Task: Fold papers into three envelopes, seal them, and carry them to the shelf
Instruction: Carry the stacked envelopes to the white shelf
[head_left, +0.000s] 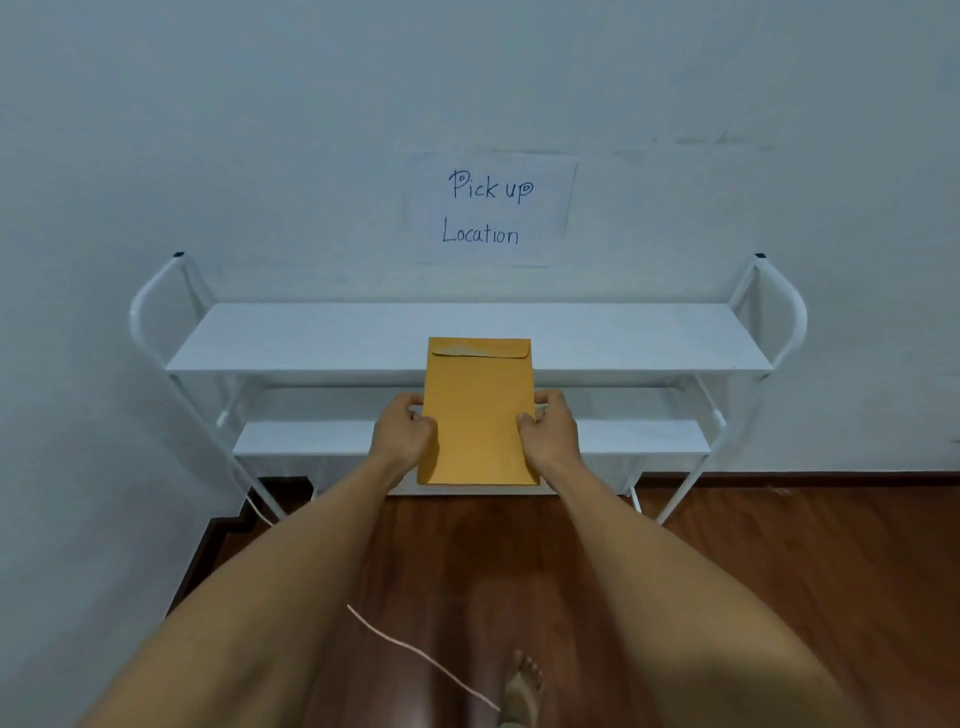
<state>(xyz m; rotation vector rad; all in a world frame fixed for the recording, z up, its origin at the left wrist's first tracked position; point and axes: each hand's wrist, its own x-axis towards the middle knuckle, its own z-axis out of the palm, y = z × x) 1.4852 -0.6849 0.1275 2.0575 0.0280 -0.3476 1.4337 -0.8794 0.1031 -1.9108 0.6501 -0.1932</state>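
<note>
Both hands (475, 431) clamp envelope (478, 410) by its side edges before shelf (311, 338); light, floppy, best gripped mid-edge.

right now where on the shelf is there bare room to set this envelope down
The whole top shelf board looks bare, from the left rail to the right rail. The lower board is bare at both ends; its middle is hidden behind the envelope, the left hand and the right hand.
</note>
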